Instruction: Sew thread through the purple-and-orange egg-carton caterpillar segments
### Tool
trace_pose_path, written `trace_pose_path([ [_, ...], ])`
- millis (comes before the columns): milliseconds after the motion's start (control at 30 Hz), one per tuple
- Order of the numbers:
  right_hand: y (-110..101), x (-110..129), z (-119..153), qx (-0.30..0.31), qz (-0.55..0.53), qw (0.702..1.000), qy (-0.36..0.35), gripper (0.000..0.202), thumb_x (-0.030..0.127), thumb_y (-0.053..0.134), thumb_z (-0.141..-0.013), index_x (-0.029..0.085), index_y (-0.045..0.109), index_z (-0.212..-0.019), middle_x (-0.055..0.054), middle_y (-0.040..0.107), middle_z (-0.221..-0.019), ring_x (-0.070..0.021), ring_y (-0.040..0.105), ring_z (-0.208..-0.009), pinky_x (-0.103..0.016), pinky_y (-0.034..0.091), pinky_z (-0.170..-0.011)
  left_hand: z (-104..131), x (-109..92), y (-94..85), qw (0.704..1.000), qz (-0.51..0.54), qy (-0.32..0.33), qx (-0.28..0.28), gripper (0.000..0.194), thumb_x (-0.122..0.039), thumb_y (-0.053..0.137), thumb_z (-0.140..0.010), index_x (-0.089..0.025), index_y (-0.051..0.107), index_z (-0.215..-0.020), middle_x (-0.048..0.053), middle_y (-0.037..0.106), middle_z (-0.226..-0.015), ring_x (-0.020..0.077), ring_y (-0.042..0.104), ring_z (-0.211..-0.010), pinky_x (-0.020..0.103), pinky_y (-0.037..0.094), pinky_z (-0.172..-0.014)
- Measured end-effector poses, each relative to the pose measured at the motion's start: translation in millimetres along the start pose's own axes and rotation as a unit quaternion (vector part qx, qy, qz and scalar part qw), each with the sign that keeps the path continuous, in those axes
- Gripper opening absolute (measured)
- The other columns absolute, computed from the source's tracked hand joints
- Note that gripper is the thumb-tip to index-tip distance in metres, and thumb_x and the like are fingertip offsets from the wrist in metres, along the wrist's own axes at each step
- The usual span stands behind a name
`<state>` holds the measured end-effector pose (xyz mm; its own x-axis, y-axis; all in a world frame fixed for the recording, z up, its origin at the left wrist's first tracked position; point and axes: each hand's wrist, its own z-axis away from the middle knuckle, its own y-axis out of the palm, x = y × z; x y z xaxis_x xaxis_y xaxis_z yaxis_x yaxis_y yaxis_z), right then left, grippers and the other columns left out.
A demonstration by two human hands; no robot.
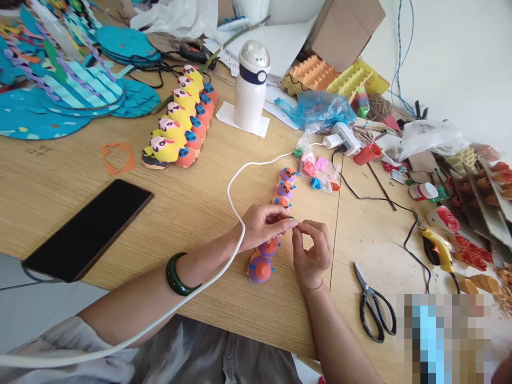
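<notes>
Farthest left, teal painted boards (36,121) are seen on the wooden table (192,208), with a dark-screened phone (90,229) laid flat nearer the edge and an orange cut-out (130,161) beyond it. Next, a row of yellow figures with pink faces (168,152) is set close against an orange row with blue tops (200,133). A dark green bangle (173,273) is worn at the left wrist, and a white cable (250,164) is seen passing across that forearm. Behind, a white bottle (250,101) is stood upright on paper. Over the middle of a row of purple-and-orange figures (285,189), the left hand (266,226) is held with thumb and fingertips brought together; the row is partly hidden beneath it. Just to its right, the right hand (314,253) is held with thumb and forefinger pinched, its tips meeting the left fingertips; whether something small is gripped between them cannot be told. Beyond the hands, small coloured packets (310,169) are scattered. Farther right, black-handled scissors (372,292) are laid partly open, and a yellow-and-black tool (442,249) is seen near the clutter.
</notes>
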<state>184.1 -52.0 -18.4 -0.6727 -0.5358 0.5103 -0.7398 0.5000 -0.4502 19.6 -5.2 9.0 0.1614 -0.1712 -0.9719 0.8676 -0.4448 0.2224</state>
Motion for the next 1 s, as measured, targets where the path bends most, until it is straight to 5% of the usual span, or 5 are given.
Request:
trace_pose_path([
  [467, -2.6, -4.1, 0.1, 0.022, 0.004, 1.000, 0.003, 0.029, 0.013, 0.067, -0.092, 0.026, 0.066, -0.118, -0.003, 0.072, -0.094, -0.0178, 0.067, -0.078, -0.035, 0.058, -0.066, -1.0, 8.3, 0.3, 1.000, 0.027, -0.012, 0.001, 0.048, -0.060, 0.075, -0.083, -0.013, 0.070, -0.085, -0.001, 0.062, -0.068, 0.0050, 0.050, -0.043, 0.018, 0.041, -0.041],
  [700, -3.3, -1.9, -1.8, 0.020, 0.021, 0.999, -0.014, 0.021, 0.009, 0.068, -0.091, 0.025, 0.067, -0.106, -0.002, 0.072, -0.091, -0.0178, 0.068, -0.081, -0.035, 0.057, -0.070, 0.0, 2.7, 2.2, 1.000, 0.025, -0.002, -0.006, 0.048, -0.060, 0.074, -0.084, -0.013, 0.067, -0.078, -0.001, 0.060, -0.064, 0.0038, 0.044, -0.045, 0.017, 0.037, -0.042],
  [833, -3.1, -0.3, -1.7, 0.018, 0.009, 1.000, -0.010, 0.020, 0.008, 0.068, -0.090, 0.025, 0.066, -0.102, -0.001, 0.071, -0.090, -0.0168, 0.067, -0.080, -0.034, 0.057, -0.071, -0.3, 3.7, 0.8, 1.000, -0.006, 0.002, 0.006, 0.043, -0.055, 0.077, -0.082, -0.013, 0.071, -0.083, 0.001, 0.065, -0.068, 0.0076, 0.055, -0.054, 0.018, 0.043, -0.049],
  [1000, 0.1, 5.7, 0.6, 0.038, -0.117, 0.986, 0.116, 0.010, 0.015, 0.067, -0.093, 0.024, 0.068, -0.096, 0.000, 0.068, -0.086, -0.0142, 0.066, -0.074, -0.030, 0.056, -0.066, -0.7, 1.3, -2.3, 0.996, -0.074, 0.040, -0.034, 0.035, -0.049, 0.075, -0.086, -0.014, 0.073, -0.084, 0.001, 0.068, -0.066, 0.0094, 0.061, -0.056, 0.019, 0.049, -0.055],
])
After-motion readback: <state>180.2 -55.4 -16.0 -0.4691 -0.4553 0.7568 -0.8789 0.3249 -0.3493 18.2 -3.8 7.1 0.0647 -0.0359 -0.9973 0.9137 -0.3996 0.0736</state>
